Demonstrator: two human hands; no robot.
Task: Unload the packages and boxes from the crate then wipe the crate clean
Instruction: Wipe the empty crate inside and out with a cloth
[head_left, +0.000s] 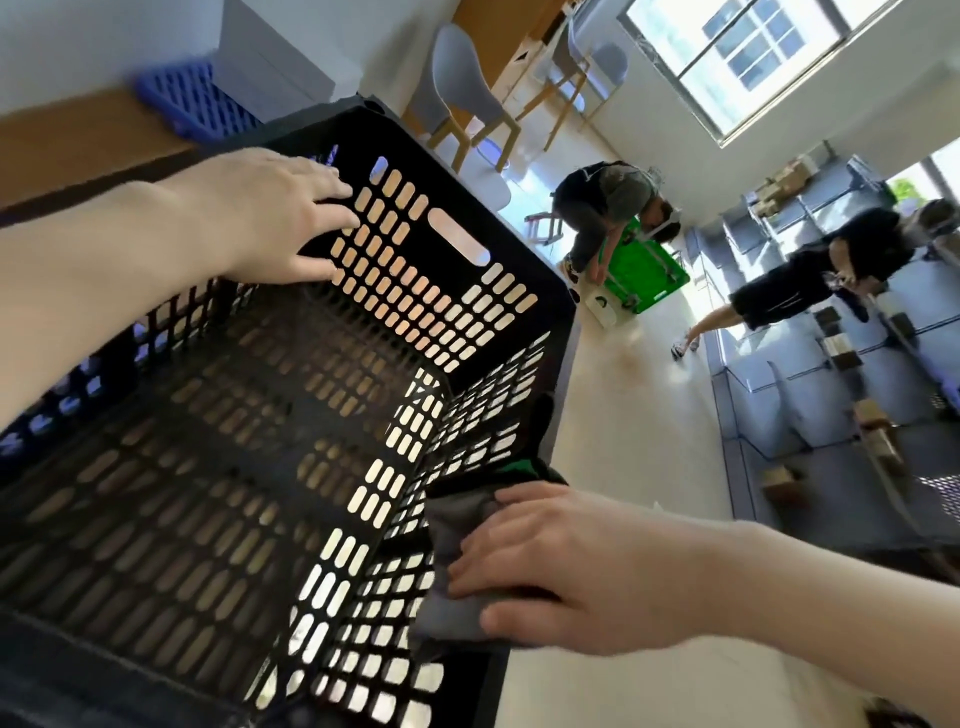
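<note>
Only the head cam to go on here. The black plastic crate with slotted walls and floor (218, 447) sits on the brown wooden counter (78, 140) right in front of me, with nothing inside it, so I'd say unloading is done and this is the wiping part.

My left hand (270, 213) lies flat against the top of the far-left wall, fingers straight and a bit spread. It looks like it's just steadying the crate.

My right hand (550, 566) is pressed flat on a folded grey cloth (449, 527), fingers close together and not pinching, holding it against the rim of the right-hand wall.

What matters next: that wall's long axis runs from near me to the far end, and the cloth sits about midway along it. The floor lies left of and below the right hand, which is the nearer one.

The plastic is hard and ribbed and the slots could snag the soft cloth.
</note>
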